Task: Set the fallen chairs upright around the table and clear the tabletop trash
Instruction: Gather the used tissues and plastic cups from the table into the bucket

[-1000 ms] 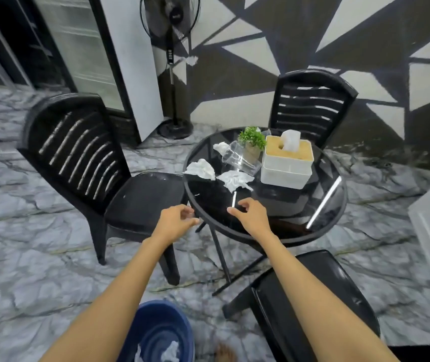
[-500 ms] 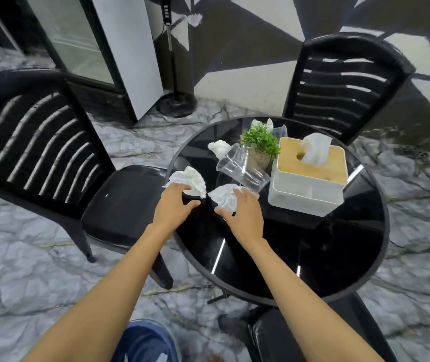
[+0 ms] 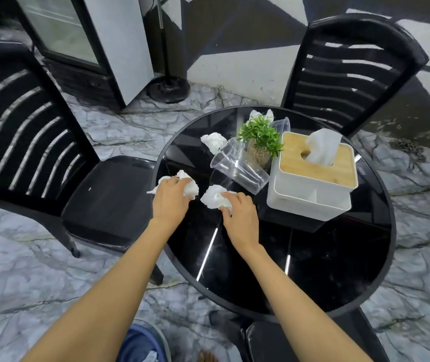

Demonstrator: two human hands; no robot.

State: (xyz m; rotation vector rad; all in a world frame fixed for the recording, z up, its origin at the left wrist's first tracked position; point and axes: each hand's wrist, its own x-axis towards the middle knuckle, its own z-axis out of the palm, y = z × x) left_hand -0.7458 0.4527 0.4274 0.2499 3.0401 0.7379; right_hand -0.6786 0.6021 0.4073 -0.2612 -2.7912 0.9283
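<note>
Frame centre, on the round black glass table [image 3: 313,270]: left hand [image 3: 169,202] curled over a crumpled white tissue wad [image 3: 192,188], right hand [image 3: 240,215] pinching a second white tissue wad [image 3: 212,198] — we judge both weightless and soft, grab anywhere. Farther up, the tipped clear plastic cup [image 3: 237,168] — light, crushable; we'd take its rim.

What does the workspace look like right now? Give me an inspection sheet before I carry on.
Surface: round black glass table, glossy.
Job's things: third tissue wad and far tissue wad lie loose; tipped clear cup lies on its side; second clear cup behind the potted plant; side chair and far chair upright.
Clutter: potted plant, tissue box.
Hands: left hand grips left tissue wad; right hand grips right tissue wad.
Cables: nothing clearly seen.
Surroundings: fan stand, glass-door fridge, blue bin by the feet.
</note>
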